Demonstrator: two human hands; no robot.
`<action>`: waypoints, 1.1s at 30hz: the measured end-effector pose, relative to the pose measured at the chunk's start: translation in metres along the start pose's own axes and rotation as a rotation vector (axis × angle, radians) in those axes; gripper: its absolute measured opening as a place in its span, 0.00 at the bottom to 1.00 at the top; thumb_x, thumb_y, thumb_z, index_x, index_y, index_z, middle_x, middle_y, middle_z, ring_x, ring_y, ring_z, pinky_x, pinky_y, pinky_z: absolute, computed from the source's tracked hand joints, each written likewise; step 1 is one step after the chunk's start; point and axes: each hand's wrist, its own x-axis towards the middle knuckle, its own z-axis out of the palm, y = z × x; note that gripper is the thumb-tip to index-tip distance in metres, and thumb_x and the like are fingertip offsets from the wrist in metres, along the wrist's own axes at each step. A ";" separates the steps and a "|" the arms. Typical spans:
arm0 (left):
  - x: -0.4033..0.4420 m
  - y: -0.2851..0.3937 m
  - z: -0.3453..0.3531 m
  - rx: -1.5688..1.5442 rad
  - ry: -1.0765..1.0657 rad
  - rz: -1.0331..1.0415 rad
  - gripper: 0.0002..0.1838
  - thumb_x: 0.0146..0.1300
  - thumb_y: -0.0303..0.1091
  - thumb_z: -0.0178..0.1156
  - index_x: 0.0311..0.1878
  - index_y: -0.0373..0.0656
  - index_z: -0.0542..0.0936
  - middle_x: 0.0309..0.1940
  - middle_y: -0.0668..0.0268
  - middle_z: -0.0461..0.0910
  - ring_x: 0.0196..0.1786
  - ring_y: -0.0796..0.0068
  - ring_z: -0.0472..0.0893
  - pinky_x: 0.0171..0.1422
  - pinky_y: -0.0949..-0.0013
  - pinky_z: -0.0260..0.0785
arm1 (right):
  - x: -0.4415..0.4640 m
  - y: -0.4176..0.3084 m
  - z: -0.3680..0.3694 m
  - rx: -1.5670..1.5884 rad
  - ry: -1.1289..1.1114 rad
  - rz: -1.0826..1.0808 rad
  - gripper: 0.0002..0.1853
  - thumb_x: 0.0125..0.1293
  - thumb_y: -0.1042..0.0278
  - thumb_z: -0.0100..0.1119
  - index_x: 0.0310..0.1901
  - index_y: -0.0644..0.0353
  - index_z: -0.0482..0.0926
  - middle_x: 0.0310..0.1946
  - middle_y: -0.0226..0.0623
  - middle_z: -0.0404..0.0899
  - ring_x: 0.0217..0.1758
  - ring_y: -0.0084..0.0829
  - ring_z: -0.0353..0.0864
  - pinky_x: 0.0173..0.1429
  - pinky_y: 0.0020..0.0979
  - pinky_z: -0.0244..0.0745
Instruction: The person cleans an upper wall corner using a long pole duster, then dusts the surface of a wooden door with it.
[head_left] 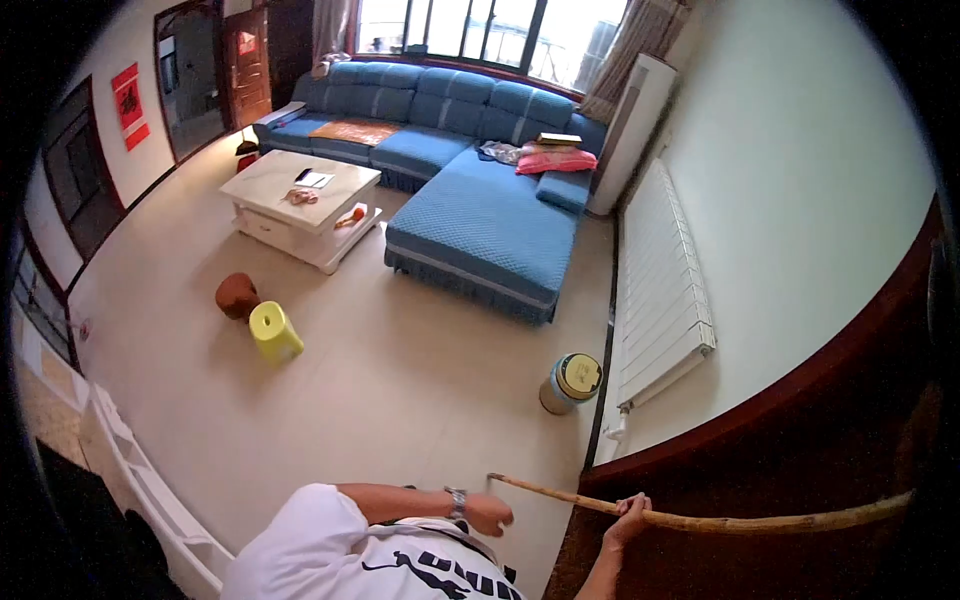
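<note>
A long wooden stick [770, 523] runs from the middle of the floor to the right edge, in front of the dark brown panel. My right hand [630, 518] is wrapped round it, nearer its thin left end. My left hand [490, 513], with a metal-banded watch [457, 502] at the wrist, hovers before my white shirt [420, 570]. Its fingers are curled in and nothing shows in them. The stick's thin tip lies just above the left hand in view, apart from it.
A yellow-lidded bin [577, 376] stands by the white radiator [665, 285]. Further off are a yellow stool [275, 333], a brown stool [236, 296], a coffee table [285, 215] and a blue corner sofa [485, 235]. A white railing [150, 480] runs at lower left.
</note>
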 end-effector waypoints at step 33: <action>-0.112 -0.144 -0.080 0.605 0.014 -0.379 0.40 0.40 0.64 0.66 0.42 0.35 0.71 0.33 0.52 0.79 0.36 0.54 0.79 0.41 0.55 0.69 | -0.073 -0.079 0.116 0.550 0.031 0.059 0.24 0.68 0.54 0.45 0.16 0.50 0.53 0.07 0.24 0.48 0.09 0.21 0.45 0.19 0.28 0.51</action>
